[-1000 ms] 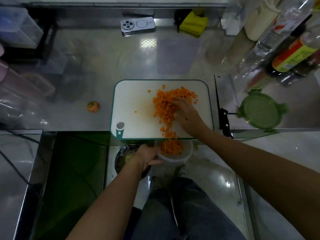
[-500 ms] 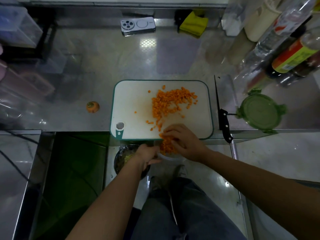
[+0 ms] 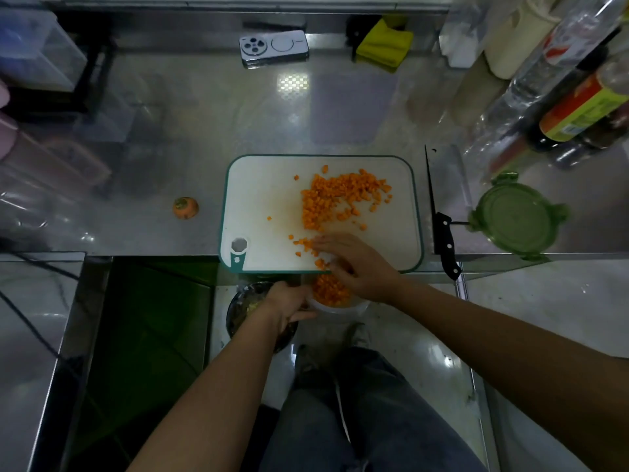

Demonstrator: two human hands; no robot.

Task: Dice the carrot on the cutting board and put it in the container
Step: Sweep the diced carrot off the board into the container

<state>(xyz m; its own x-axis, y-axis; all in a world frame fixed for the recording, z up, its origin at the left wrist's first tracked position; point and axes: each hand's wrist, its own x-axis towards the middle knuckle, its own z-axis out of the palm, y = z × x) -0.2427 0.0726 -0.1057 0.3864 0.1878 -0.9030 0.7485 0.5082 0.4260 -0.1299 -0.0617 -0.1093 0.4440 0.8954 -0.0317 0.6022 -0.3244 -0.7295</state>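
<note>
A white cutting board (image 3: 265,185) with a green rim lies at the counter's front edge. A heap of diced carrot (image 3: 340,195) covers its middle and right, with a few loose cubes trailing toward the front. My left hand (image 3: 289,303) grips a clear round container (image 3: 354,306) just below the board's edge; carrot cubes lie inside it. My right hand (image 3: 354,264) rests flat, fingers straight, on the board's front edge above the container, touching the nearest cubes.
A black-handled knife (image 3: 442,233) lies right of the board, beside a green lid (image 3: 517,216). A carrot stub (image 3: 185,208) sits on the counter to the left. A phone (image 3: 274,47) and yellow cloth (image 3: 384,44) lie at the back; bottles (image 3: 578,107) stand right. A dark bowl (image 3: 241,308) sits below my left hand.
My right hand swept a batch of cubes from the heap down over the board's edge into the container, then moved back up onto the board's front edge. The left hand kept holding the container.
</note>
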